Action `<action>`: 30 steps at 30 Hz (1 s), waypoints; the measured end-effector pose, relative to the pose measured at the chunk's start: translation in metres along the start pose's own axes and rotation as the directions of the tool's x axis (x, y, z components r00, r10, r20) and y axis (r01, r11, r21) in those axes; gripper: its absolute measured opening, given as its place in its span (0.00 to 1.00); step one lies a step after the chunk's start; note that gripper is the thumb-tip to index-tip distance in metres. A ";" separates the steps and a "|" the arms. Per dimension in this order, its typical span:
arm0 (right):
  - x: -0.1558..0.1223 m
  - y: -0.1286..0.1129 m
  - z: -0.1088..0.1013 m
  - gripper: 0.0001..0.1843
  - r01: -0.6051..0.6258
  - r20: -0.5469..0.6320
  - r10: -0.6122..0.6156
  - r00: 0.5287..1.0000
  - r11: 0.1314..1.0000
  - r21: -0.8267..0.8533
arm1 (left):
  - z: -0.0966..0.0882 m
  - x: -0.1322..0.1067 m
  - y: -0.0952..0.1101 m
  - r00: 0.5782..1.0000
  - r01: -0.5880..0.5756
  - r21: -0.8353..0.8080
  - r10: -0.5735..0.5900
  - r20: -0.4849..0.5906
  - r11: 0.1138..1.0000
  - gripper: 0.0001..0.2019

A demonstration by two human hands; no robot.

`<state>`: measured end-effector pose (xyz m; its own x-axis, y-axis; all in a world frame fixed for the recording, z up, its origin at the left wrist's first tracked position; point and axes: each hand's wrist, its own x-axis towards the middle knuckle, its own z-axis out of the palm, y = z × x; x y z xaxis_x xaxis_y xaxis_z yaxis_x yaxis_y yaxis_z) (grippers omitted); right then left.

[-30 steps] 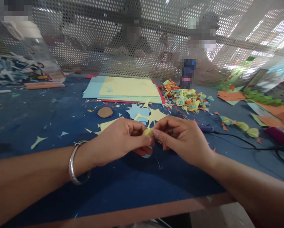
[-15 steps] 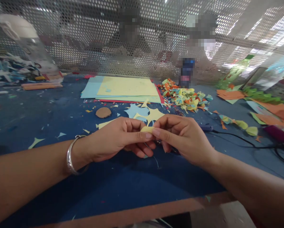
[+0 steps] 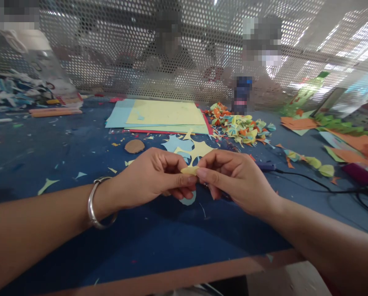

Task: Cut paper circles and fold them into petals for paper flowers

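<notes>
My left hand (image 3: 153, 179) and my right hand (image 3: 236, 181) meet over the blue table (image 3: 48, 148). Both pinch a small folded yellow paper piece (image 3: 189, 169) between thumbs and fingertips. A light blue paper piece (image 3: 188, 200) shows just under my left fingers; whether they hold it I cannot tell. A silver bangle (image 3: 94, 203) sits on my left wrist. Behind the hands lie cut yellow and blue paper leftovers (image 3: 187, 147).
A stack of coloured paper sheets (image 3: 162, 115) lies at the back centre. A heap of small folded paper pieces (image 3: 241, 125) sits to its right. A brown cardboard disc (image 3: 134, 146), a black cable (image 3: 310, 181), orange and green papers (image 3: 341, 135), and a perforated metal screen (image 3: 184, 49) with people behind it.
The hands stay together, shifting the yellow piece slightly between the fingertips. The light blue piece under my left fingers shows again, after being mostly hidden half a second ago.
</notes>
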<state>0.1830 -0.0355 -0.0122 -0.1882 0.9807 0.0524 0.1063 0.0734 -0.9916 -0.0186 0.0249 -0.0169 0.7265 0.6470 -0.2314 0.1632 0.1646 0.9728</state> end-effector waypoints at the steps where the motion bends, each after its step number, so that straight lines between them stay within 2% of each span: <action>1: 0.000 0.000 0.000 0.11 -0.002 0.002 0.002 1.000 1.000 -0.006 | 0.000 0.000 0.000 1.000 -0.013 0.025 0.014 -0.011 1.000 0.15; 14: 0.000 0.000 -0.004 0.13 -0.012 -0.033 0.010 0.999 0.997 -0.080 | -0.001 -0.001 0.003 0.992 -0.098 0.281 0.117 -0.050 0.955 0.16; 21: 0.003 0.003 -0.003 0.13 -0.041 -0.019 0.039 0.999 0.990 -0.137 | -0.003 0.000 -0.005 0.980 -0.157 0.348 0.188 -0.057 0.924 0.13; 26: 0.002 0.000 -0.001 0.13 -0.041 -0.014 0.040 0.999 0.985 -0.167 | -0.003 -0.003 -0.002 0.974 -0.194 0.377 0.223 -0.033 0.905 0.12; 30: 0.001 0.002 -0.001 0.13 -0.039 0.007 0.041 0.999 0.982 -0.184 | -0.004 -0.003 0.002 0.982 -0.170 0.369 0.189 -0.018 0.914 0.13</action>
<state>0.1839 -0.0345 -0.0136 -0.1904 0.9816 0.0107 0.2915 0.0669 -0.9542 -0.0228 0.0260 -0.0142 0.7322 0.6798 -0.0432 0.2720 -0.2337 0.9335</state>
